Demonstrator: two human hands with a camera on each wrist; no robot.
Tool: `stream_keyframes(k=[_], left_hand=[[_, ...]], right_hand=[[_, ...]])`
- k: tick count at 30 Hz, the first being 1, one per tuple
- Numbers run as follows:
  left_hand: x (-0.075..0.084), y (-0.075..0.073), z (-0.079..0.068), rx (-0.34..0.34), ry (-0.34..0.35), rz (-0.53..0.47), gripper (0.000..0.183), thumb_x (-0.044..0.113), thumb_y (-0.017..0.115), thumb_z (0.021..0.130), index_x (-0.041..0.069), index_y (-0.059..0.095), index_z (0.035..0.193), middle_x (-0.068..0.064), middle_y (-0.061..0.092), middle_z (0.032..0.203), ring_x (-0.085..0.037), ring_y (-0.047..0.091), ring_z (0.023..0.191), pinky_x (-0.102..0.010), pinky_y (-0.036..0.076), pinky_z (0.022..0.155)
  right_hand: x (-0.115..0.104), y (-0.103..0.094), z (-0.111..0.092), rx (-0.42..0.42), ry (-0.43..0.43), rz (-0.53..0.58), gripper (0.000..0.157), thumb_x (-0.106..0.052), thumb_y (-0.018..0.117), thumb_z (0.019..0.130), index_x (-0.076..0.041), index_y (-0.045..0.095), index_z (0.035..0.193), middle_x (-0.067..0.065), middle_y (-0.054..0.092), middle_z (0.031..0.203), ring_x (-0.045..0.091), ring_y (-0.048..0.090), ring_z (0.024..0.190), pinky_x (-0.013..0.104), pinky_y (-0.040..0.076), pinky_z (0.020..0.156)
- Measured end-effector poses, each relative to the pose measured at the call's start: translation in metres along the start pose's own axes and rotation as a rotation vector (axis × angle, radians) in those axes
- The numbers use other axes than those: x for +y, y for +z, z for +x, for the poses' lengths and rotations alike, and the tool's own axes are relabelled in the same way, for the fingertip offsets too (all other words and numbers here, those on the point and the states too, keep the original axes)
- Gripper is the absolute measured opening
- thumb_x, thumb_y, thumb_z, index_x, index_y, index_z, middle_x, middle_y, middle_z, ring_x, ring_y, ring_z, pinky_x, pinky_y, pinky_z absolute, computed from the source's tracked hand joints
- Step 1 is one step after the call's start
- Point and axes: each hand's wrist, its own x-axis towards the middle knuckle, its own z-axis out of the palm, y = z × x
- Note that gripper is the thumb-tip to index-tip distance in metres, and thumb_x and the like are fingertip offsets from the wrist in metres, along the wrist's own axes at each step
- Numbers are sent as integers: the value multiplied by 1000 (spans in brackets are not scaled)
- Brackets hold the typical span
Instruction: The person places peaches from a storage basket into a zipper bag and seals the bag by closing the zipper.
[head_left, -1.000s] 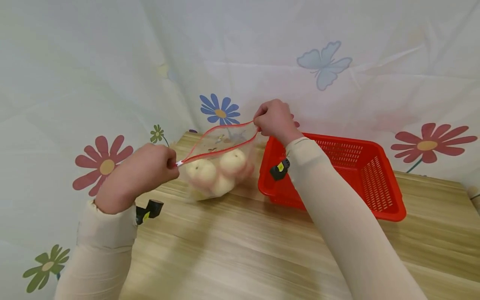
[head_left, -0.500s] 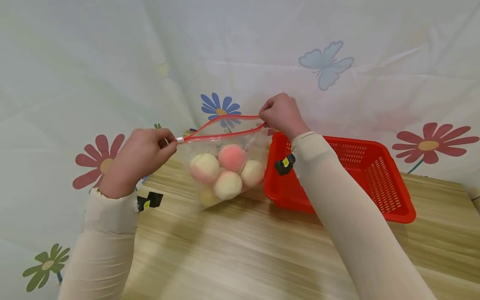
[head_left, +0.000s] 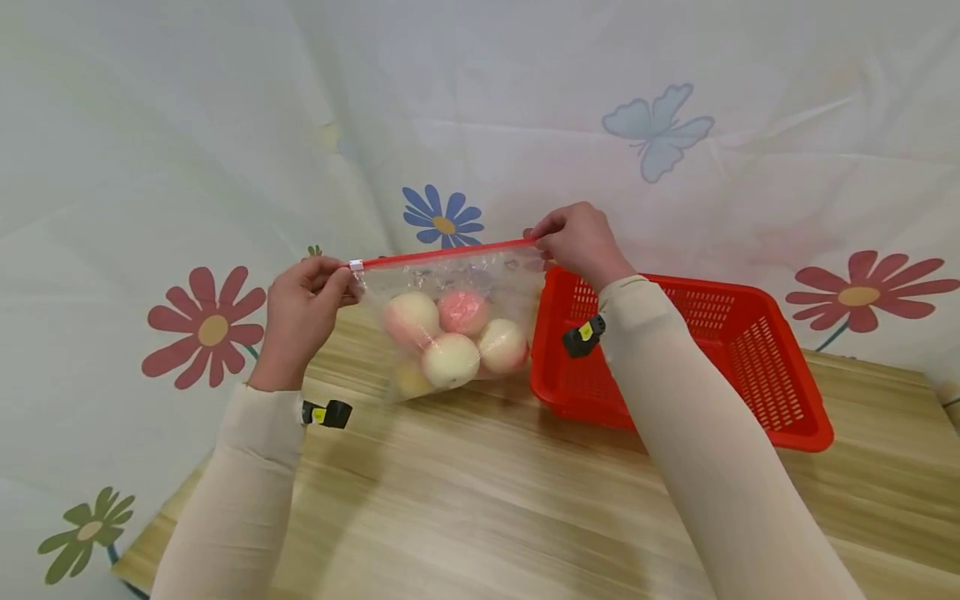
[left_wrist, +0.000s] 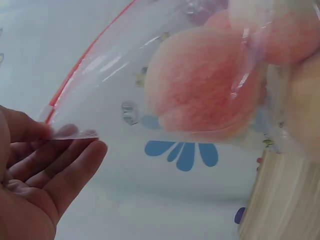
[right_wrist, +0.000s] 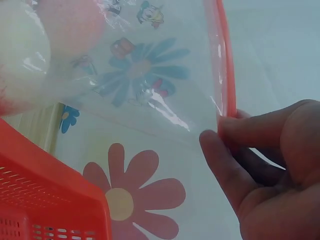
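Observation:
A clear slider bag (head_left: 487,267) with a red zip edge and small printed figures hangs between my two hands. Inside sit several pale yellow and pink peaches (head_left: 450,360), bunched toward its bottom. My left hand (head_left: 303,304) pinches the top left corner, right by the white slider (head_left: 356,265). In the left wrist view, thumb and fingers (left_wrist: 82,167) take the corner's film, below a large pink peach (left_wrist: 200,85). My right hand (head_left: 588,242) pinches the opposite end of the red edge. The zip edge runs taut and straight, its two sides together.
A red plastic basket (head_left: 813,421) with slotted walls stands on the wooden table (head_left: 480,500), to the right of the bag and beneath my right forearm. Behind hangs a white cloth (head_left: 510,100) printed with flowers and a butterfly. Each wrist carries a small black camera (head_left: 327,414).
The bag's mouth, gaping a second ago, has drawn into one straight line. My left hand has risen and turned, and my right hand has shifted slightly right. The peaches now hang upright in view.

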Motion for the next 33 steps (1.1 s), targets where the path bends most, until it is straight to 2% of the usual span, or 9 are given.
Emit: stream_keyframes(k=[5,11,13,18,22,23,25,29,33], left_hand=[[-4,13,0,76,44,-28,33,34,53,98,4,62,110,-11,68,99,-11,66,88,-20,54,86],[-2,27,-2,106,29,-93,31,31,50,100,4,55,114,-14,67,105,-16,66,95,-30,53,93],[1,31,-2,108,38,-102,30,31,50,100,4,55,113,-14,70,104,-17,69,94,-30,54,92],[8,38,-4,108,118,-90,27,27,53,99,2,57,109,-16,73,95,-17,73,86,-24,55,85],[14,42,-7,114,150,-71,26,26,54,99,2,57,107,-14,74,92,-18,73,83,-16,53,74],[15,43,-7,118,156,-69,25,26,54,99,2,58,106,-14,75,92,-19,73,83,-15,52,69],[17,45,-8,126,167,-64,25,25,53,99,2,58,105,-13,75,92,-20,73,83,-14,51,68],[19,47,-10,141,169,-60,24,24,53,99,2,59,104,-12,75,93,-20,73,81,-13,51,68],[22,48,-12,148,171,-78,23,22,53,99,0,58,103,-13,75,93,-20,73,81,-13,52,69]], right_hand=[[5,0,-2,32,-14,-41,20,-17,59,95,-12,70,111,3,65,120,23,60,93,33,57,82],[6,0,-4,25,-2,-65,19,-17,58,95,-13,69,110,3,64,122,24,58,94,34,56,82],[5,0,-5,15,-6,-71,18,-17,58,94,-13,68,108,4,64,120,23,57,95,33,55,82],[-4,4,-10,3,-37,-89,22,-21,59,92,-12,65,111,5,62,114,23,54,98,35,54,82],[-19,12,-16,37,-38,-153,28,-29,56,90,-19,64,115,2,60,117,23,50,104,49,45,84],[-23,14,-17,41,-48,-163,28,-30,56,90,-21,64,115,1,60,119,22,50,106,49,45,84],[-31,19,-20,43,-91,-185,29,-31,56,89,-23,65,115,0,60,122,20,48,109,48,45,86],[-48,29,-27,-8,-229,-179,29,-32,60,88,-22,67,114,-2,62,124,16,51,111,32,54,84],[-65,39,-33,-72,-346,-199,31,-33,61,89,-22,69,117,-3,65,122,17,55,112,30,53,86]])
